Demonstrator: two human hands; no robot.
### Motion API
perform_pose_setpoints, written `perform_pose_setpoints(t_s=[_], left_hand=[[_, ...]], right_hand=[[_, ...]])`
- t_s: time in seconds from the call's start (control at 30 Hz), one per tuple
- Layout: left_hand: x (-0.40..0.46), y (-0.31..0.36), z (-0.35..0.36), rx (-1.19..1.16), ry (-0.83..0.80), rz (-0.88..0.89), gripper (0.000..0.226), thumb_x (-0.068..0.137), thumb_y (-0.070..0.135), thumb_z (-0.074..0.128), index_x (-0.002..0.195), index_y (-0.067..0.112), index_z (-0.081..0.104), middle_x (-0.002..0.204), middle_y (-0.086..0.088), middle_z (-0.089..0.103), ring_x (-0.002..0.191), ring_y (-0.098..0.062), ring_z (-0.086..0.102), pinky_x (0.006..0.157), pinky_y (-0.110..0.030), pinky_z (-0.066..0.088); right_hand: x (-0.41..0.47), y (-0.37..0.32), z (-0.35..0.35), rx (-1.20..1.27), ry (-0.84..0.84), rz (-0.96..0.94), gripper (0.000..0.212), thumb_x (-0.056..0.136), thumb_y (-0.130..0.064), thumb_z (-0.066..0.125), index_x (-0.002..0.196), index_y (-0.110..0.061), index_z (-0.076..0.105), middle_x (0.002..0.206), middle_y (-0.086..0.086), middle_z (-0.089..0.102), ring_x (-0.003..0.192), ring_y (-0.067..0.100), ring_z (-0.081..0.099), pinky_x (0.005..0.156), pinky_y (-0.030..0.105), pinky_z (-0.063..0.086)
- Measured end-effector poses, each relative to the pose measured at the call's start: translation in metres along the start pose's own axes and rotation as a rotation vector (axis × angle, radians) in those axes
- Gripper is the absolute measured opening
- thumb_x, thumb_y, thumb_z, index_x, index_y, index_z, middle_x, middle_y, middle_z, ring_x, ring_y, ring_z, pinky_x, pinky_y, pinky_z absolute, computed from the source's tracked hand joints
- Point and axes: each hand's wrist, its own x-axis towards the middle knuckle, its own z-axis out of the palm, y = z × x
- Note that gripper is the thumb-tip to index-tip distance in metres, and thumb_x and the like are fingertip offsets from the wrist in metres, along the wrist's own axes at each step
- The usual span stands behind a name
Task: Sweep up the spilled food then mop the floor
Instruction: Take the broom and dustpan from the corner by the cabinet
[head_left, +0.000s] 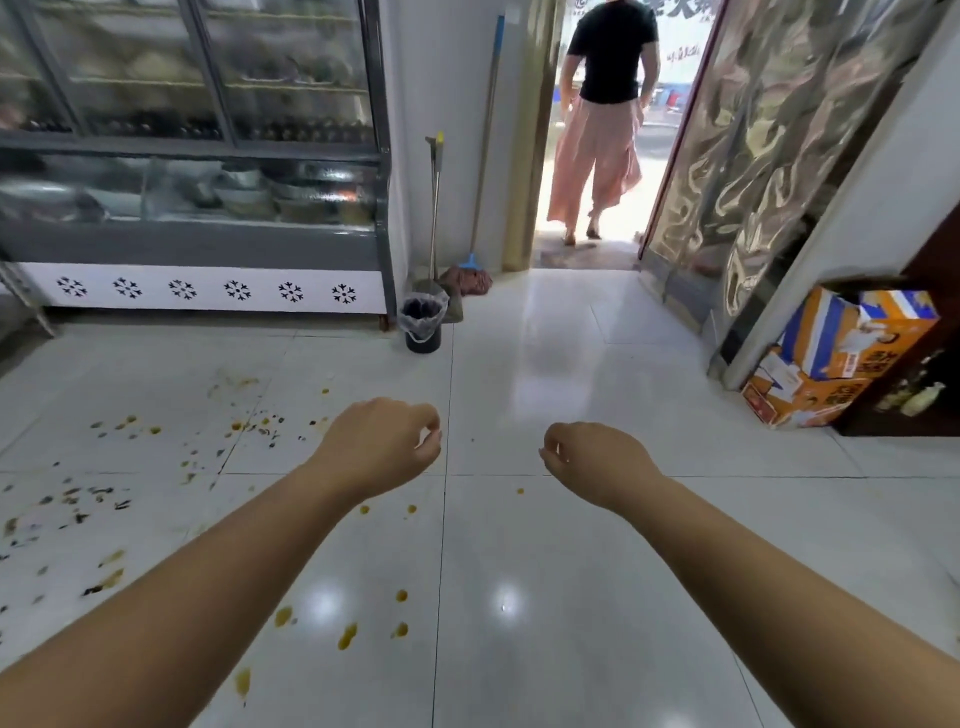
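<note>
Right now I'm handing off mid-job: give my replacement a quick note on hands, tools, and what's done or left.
Left hand and right hand: loosely curled, holding nothing.
Spilled food: scattered on the tiles, front left.
Mop and dustpan handle: leaning on the far wall beside the lined bin. No broom clearly seen.
Done: nothing.
Left: sweep, then mop.

Glossy white tiled floor (571, 597) reflects ceiling lights. Glass-fronted display refrigerator (192, 156) stands against the left wall. Open doorway (597, 156) admits daylight. Cardboard boxes (831, 358) sit at right.
</note>
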Motion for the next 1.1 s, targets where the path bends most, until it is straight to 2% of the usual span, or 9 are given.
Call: perform_pose_setpoints(t_s=[0.13, 0.27, 0.4, 0.53, 0.7, 0.8, 1.0, 1.1], left_hand=[[0.067, -0.009, 0.02, -0.012, -0.055, 0.06, 0.028, 0.094, 0.033, 0.043, 0.104, 0.021, 0.065, 0.093, 0.003, 0.069, 0.082, -0.016, 0.06, 0.063, -0.025, 0.043], [0.146, -0.022, 0.044, 0.007, -0.074, 0.091, 0.028, 0.094, 0.035, 0.044, 0.105, 0.022, 0.065, 0.092, 0.004, 0.069, 0.078, -0.012, 0.059, 0.055, -0.021, 0.037], [0.231, -0.028, 0.068, -0.013, -0.084, 0.04, 0.027, 0.094, 0.035, 0.044, 0.106, 0.022, 0.065, 0.094, 0.004, 0.069, 0.081, -0.013, 0.059, 0.063, -0.024, 0.042], [0.314, -0.031, 0.085, -0.039, -0.121, -0.014, 0.026, 0.094, 0.033, 0.044, 0.105, 0.02, 0.064, 0.098, 0.004, 0.067, 0.079, -0.01, 0.053, 0.063, -0.024, 0.037], [0.404, -0.041, 0.098, -0.062, -0.18, -0.041, 0.027, 0.093, 0.033, 0.044, 0.106, 0.019, 0.065, 0.107, 0.004, 0.062, 0.09, -0.014, 0.057, 0.067, -0.025, 0.039], [0.458, -0.056, 0.105, -0.08, -0.163, -0.05, 0.027, 0.093, 0.033, 0.045, 0.106, 0.02, 0.064, 0.112, 0.005, 0.057, 0.091, -0.012, 0.055, 0.069, -0.023, 0.039], [0.581, -0.099, 0.124, -0.121, -0.166, -0.098, 0.028, 0.094, 0.03, 0.043, 0.109, 0.019, 0.063, 0.112, 0.0, 0.061, 0.099, -0.019, 0.056, 0.076, -0.029, 0.043], [0.642, -0.124, 0.129, -0.15, -0.16, -0.096, 0.027, 0.094, 0.029, 0.044, 0.107, 0.018, 0.065, 0.109, 0.001, 0.064, 0.097, -0.019, 0.056, 0.073, -0.028, 0.039]], right_hand=[[0.054, 0.029, 0.007, 0.025, -0.043, 0.014, 0.031, 0.098, -0.034, 0.035, 0.113, -0.017, 0.056, 0.109, 0.003, 0.061, 0.094, 0.023, 0.059, 0.067, 0.027, 0.038], [0.123, 0.067, 0.014, 0.039, -0.04, 0.014, 0.031, 0.098, -0.035, 0.035, 0.114, -0.018, 0.056, 0.11, 0.003, 0.061, 0.094, 0.023, 0.059, 0.069, 0.028, 0.04], [0.209, 0.112, 0.018, 0.071, -0.049, -0.003, 0.031, 0.099, -0.034, 0.035, 0.113, -0.017, 0.056, 0.11, 0.003, 0.061, 0.095, 0.024, 0.058, 0.071, 0.028, 0.041], [0.295, 0.152, 0.014, 0.125, -0.084, -0.014, 0.03, 0.099, -0.035, 0.036, 0.113, -0.017, 0.056, 0.11, 0.002, 0.061, 0.094, 0.022, 0.058, 0.068, 0.026, 0.038], [0.385, 0.192, 0.007, 0.187, -0.127, -0.014, 0.032, 0.098, -0.035, 0.037, 0.123, -0.02, 0.05, 0.115, 0.001, 0.061, 0.096, 0.022, 0.059, 0.071, 0.027, 0.042], [0.439, 0.211, 0.009, 0.178, -0.162, -0.028, 0.033, 0.098, -0.036, 0.037, 0.125, -0.02, 0.049, 0.117, 0.0, 0.06, 0.098, 0.022, 0.058, 0.074, 0.029, 0.044], [0.574, 0.235, 0.006, 0.174, -0.169, -0.03, 0.032, 0.098, -0.036, 0.037, 0.124, -0.02, 0.049, 0.118, 0.0, 0.059, 0.1, 0.023, 0.058, 0.075, 0.029, 0.044], [0.638, 0.242, -0.001, 0.184, -0.19, -0.002, 0.032, 0.098, -0.036, 0.037, 0.123, -0.02, 0.049, 0.119, 0.001, 0.059, 0.104, 0.024, 0.056, 0.08, 0.03, 0.044]])
